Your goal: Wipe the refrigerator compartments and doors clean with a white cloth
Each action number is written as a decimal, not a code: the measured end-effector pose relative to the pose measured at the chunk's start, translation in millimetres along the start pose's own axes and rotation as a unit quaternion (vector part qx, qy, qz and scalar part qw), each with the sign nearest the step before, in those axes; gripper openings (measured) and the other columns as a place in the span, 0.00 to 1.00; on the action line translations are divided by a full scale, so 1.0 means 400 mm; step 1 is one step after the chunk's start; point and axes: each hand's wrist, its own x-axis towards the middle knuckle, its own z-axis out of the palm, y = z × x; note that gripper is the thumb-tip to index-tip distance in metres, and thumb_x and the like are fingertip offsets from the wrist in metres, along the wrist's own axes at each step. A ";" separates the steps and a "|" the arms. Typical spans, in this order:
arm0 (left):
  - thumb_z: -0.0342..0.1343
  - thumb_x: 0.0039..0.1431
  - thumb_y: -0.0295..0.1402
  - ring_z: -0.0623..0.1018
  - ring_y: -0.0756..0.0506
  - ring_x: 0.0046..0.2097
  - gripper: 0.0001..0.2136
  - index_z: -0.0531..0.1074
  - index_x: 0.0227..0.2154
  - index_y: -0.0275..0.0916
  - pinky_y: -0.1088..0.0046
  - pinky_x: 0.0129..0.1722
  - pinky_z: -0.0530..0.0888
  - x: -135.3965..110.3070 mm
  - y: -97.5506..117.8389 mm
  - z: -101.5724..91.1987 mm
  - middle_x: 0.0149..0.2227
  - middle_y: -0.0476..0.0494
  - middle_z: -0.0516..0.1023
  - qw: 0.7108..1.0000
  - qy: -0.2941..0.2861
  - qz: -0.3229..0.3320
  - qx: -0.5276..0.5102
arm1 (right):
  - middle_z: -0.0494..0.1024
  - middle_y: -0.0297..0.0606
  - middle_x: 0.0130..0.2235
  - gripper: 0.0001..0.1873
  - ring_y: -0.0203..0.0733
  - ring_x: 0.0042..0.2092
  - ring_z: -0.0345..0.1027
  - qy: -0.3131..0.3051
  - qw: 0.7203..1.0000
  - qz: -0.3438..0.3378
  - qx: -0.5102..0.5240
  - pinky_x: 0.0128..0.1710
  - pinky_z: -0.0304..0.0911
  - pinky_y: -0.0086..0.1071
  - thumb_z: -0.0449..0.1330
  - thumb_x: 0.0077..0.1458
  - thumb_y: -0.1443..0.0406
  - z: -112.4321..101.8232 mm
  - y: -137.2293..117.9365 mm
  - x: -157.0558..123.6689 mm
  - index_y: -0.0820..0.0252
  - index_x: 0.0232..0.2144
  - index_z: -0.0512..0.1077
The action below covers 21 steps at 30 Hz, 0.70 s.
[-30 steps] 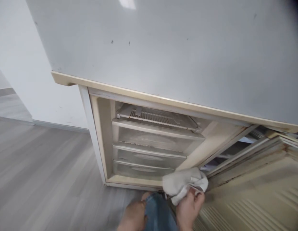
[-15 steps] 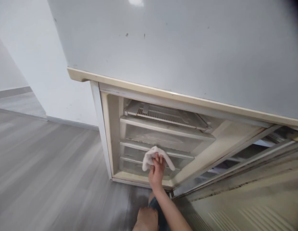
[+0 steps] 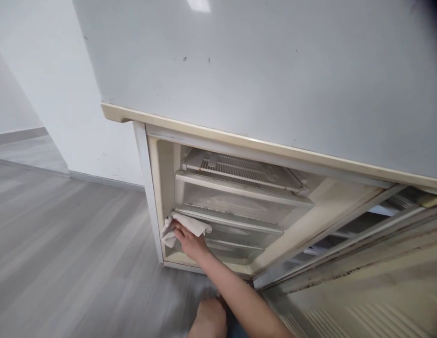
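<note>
My right hand [image 3: 190, 241] reaches in from the lower right and holds a white cloth [image 3: 192, 224], its fingers pressing it near the left inner wall of the open freezer compartment [image 3: 164, 178]. Part of the cloth hangs over the front of the middle drawer. Clear-fronted freezer drawers [image 3: 236, 206] are stacked beside and behind the hand. Above them sits a white wire-like shelf [image 3: 239, 168]. My left hand is out of view.
The upper fridge door [image 3: 257, 75] overhangs the compartment. To the right, the lower door [image 3: 366, 281] stands open, with dark stains along its seal. My bent knee [image 3: 209, 317] is below, over the grey wood-look floor [image 3: 81, 263]. A white wall [image 3: 98, 141] stands at left.
My right hand has moved left with the cloth, from the middle of the lower drawers to the compartment's left inner side. The forearm now slants more across the view.
</note>
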 end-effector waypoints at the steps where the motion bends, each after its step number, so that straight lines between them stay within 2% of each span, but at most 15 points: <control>1: 0.54 0.51 0.25 0.76 0.29 0.53 0.20 0.72 0.49 0.28 0.51 0.53 0.74 -0.005 0.002 -0.005 0.50 0.23 0.76 1.000 -0.003 -0.010 0.012 | 0.69 0.35 0.58 0.18 0.49 0.59 0.63 -0.012 1.000 -0.007 -0.008 0.59 0.59 0.44 0.48 0.58 0.74 0.007 0.006 -0.023 0.57 0.47 0.70; 4: 0.56 0.52 0.29 0.77 0.29 0.51 0.19 0.73 0.47 0.25 0.52 0.52 0.75 -0.018 0.007 -0.015 0.48 0.21 0.77 0.999 -0.002 -0.025 0.026 | 0.69 0.32 0.59 0.16 0.48 0.54 0.68 -0.039 0.998 -0.029 -0.040 0.52 0.65 0.40 0.51 0.56 0.73 0.013 0.020 -0.085 0.56 0.44 0.72; 7: 0.56 0.53 0.29 0.76 0.30 0.52 0.19 0.72 0.47 0.23 0.53 0.53 0.74 -0.028 0.011 -0.023 0.49 0.21 0.77 0.999 0.001 -0.024 0.025 | 0.64 0.30 0.62 0.15 0.41 0.53 0.69 -0.049 0.997 -0.016 -0.051 0.44 0.68 0.33 0.49 0.59 0.72 -0.013 0.026 -0.106 0.55 0.44 0.71; 9: 0.55 0.54 0.29 0.76 0.30 0.52 0.19 0.72 0.48 0.23 0.52 0.53 0.74 -0.034 0.009 -0.027 0.49 0.22 0.77 0.999 0.005 -0.021 0.024 | 0.62 0.30 0.63 0.17 0.38 0.56 0.66 -0.038 0.998 0.004 -0.048 0.43 0.68 0.32 0.47 0.62 0.71 -0.042 0.033 -0.107 0.55 0.47 0.70; 11: 0.53 0.54 0.28 0.76 0.30 0.52 0.19 0.71 0.48 0.24 0.52 0.53 0.74 -0.035 0.006 -0.029 0.49 0.22 0.77 1.000 0.011 -0.018 0.022 | 0.64 0.33 0.62 0.18 0.39 0.59 0.62 -0.016 0.999 0.022 -0.046 0.47 0.67 0.34 0.46 0.62 0.72 -0.070 0.050 -0.120 0.55 0.49 0.69; 14: 0.52 0.54 0.26 0.77 0.30 0.51 0.18 0.72 0.48 0.26 0.51 0.52 0.74 -0.032 -0.002 -0.027 0.49 0.24 0.78 1.000 0.019 -0.013 0.021 | 0.70 0.37 0.58 0.21 0.42 0.56 0.66 0.014 0.995 0.091 -0.050 0.47 0.67 0.37 0.46 0.59 0.75 -0.100 0.099 -0.185 0.54 0.48 0.70; 17: 0.51 0.53 0.25 0.78 0.30 0.50 0.17 0.73 0.46 0.27 0.51 0.50 0.75 -0.028 -0.008 -0.023 0.47 0.24 0.79 1.000 0.020 -0.009 0.020 | 0.74 0.40 0.54 0.22 0.43 0.51 0.71 0.061 0.979 0.183 -0.068 0.44 0.69 0.38 0.45 0.56 0.76 -0.117 0.153 -0.291 0.55 0.46 0.71; 19: 0.51 0.53 0.25 0.78 0.30 0.50 0.17 0.74 0.45 0.27 0.50 0.50 0.75 -0.028 -0.008 -0.022 0.47 0.24 0.79 1.000 0.025 -0.006 0.018 | 0.75 0.41 0.53 0.21 0.44 0.52 0.70 0.105 0.963 0.233 -0.088 0.47 0.68 0.39 0.46 0.57 0.74 -0.122 0.171 -0.351 0.55 0.46 0.71; 21: 0.50 0.53 0.25 0.78 0.30 0.50 0.17 0.74 0.45 0.27 0.50 0.50 0.74 -0.030 -0.006 -0.022 0.47 0.24 0.79 0.999 0.033 -0.004 0.014 | 0.73 0.42 0.55 0.19 0.46 0.56 0.66 0.150 0.944 0.278 -0.099 0.51 0.66 0.42 0.47 0.58 0.72 -0.119 0.166 -0.380 0.56 0.48 0.69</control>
